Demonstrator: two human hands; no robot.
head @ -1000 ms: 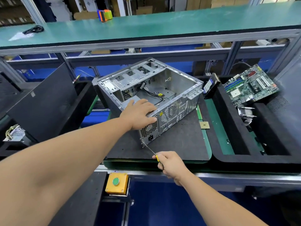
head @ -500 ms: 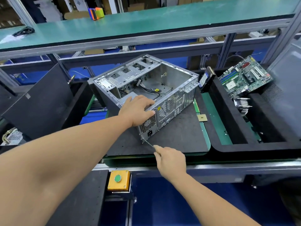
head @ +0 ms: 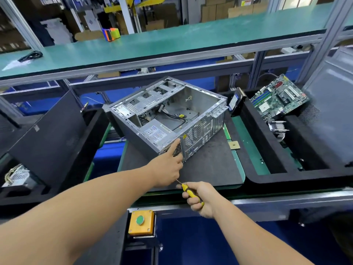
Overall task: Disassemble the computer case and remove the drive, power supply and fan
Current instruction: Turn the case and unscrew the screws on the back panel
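The computer case (head: 168, 119) lies on its side on the dark mat (head: 210, 169) in front of you, its open side up and its rear panel turned toward you and to your right. Inside, the power supply (head: 156, 133) sits in the near corner with its labelled face up, and black cables with a yellow connector (head: 181, 116) trail across the case floor behind it. The round fan grille (head: 193, 134) shows in the rear panel just right of the power supply.

Your left hand (head: 169, 166) is at the near corner of the case: the forefinger is stretched out and touches the top edge above the power supply's mesh vent, while the other fingers are curled underneath; you cannot tell whether they grip anything. Your right hand (head: 200, 198) is wrapped in a fist around the yellow-and-black handle of the screwdriver (head: 188, 192), whose thin shaft points up and left and disappears under your left hand, so its tip is hidden.

To your right, a drive (head: 236, 101) leans upright against the black foam tray (head: 267, 142), and a motherboard (head: 278, 97) rests tilted on the tray's far end with a finned heatsink (head: 278, 128) below it. A small square chip (head: 234, 145) lies on the green strip beside the mat. Below the bench edge sits a yellow box with a green button (head: 140, 221).
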